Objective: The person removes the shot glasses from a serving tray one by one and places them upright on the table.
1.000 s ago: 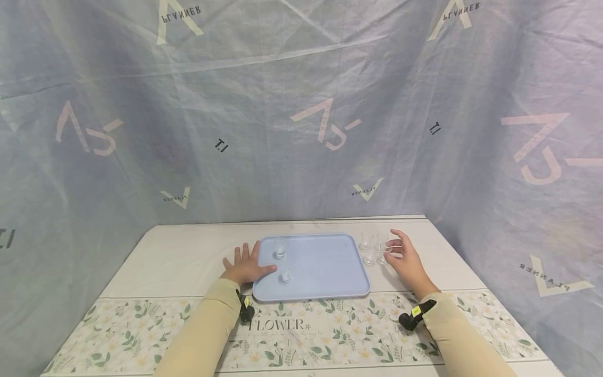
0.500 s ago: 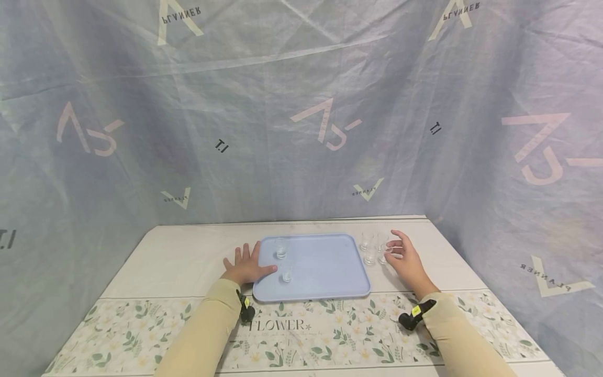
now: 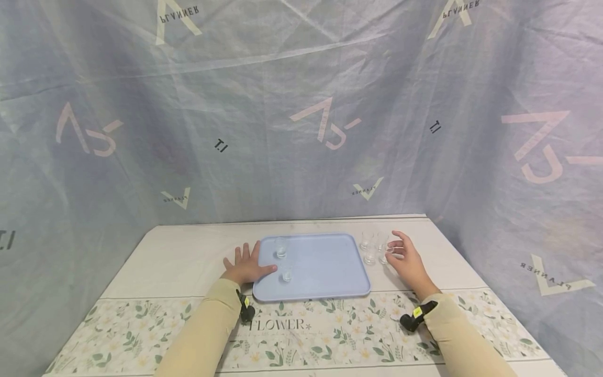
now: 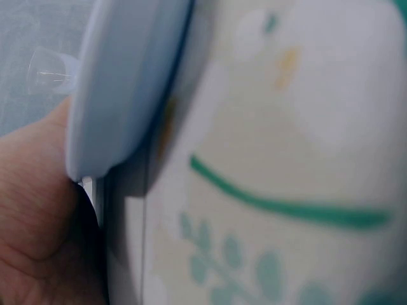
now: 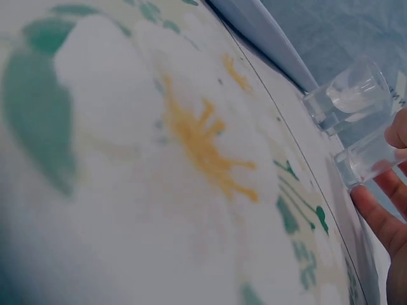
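Note:
A light blue tray (image 3: 325,269) lies on the table. Two small clear shot glasses stand toward its left side, a back glass (image 3: 281,251) and a front glass (image 3: 287,275). My left hand (image 3: 246,269) rests at the tray's left edge, thumb over the rim and the other fingers spread out straight. Right of the tray, my right hand (image 3: 409,264) holds a clear shot glass (image 5: 369,159) between thumb and fingers, its base close to the tabletop. Beside it in the right wrist view is another shot glass (image 5: 350,95).
Several shot glasses cluster by the tray's right edge, among them a front one (image 3: 369,256) and a back one (image 3: 366,242). A floral band (image 3: 301,335) crosses the white tablecloth in front. Grey-blue curtains (image 3: 264,157) hang behind and on both sides.

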The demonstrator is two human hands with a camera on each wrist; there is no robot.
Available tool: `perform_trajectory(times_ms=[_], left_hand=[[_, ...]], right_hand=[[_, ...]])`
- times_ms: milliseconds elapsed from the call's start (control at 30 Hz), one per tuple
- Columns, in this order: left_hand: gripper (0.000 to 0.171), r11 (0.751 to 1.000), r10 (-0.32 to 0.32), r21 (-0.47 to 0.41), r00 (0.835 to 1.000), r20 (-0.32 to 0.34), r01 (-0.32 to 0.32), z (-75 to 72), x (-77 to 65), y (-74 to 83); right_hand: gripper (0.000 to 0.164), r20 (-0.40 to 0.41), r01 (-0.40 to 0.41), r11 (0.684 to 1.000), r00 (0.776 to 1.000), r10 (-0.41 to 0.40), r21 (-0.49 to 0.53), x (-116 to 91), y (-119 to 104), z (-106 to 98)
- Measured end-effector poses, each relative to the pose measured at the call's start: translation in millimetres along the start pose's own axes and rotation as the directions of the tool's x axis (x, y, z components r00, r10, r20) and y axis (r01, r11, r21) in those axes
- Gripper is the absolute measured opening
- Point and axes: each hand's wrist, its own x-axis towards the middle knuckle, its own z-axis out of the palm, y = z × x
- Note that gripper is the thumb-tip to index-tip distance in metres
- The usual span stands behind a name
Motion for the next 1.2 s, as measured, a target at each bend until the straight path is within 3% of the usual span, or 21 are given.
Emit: perform_trajectory(times_ms=[600, 833, 967, 1200], left_hand=[[0.108, 1.000, 0.004, -0.017, 1.000, -0.005, -0.004, -1.4, -0.4, -1.2], [0.117, 0.999, 0.023, -0.031, 1.000, -0.016, -0.023, 6.5, 9.0, -9.3], [0.112, 1.000, 0.004, -0.028, 1.000, -0.002, -0.004, -0.2, 2.5, -2.6], [0.116, 1.000, 0.007, -0.028, 1.000, -0.009, -0.007, 6.5, 7.4, -5.6]], right_hand=[[0.070, 0.011, 0.004, 0.999, 1.000, -0.003, -0.035, -4.6, -6.2, 0.1], [0.069, 0.014, 0.016, 1.000, 1.000, -0.017, 0.011, -3.6, -10.2, -0.9], [0.066, -0.012, 0.069, 0.998, 0.998, -0.068, 0.004, 2.5, -18.3, -1.8], [0.064, -0.046, 0.213, 0.976, 0.976, -0.215, -0.048, 17.0, -44.4, 0.3]])
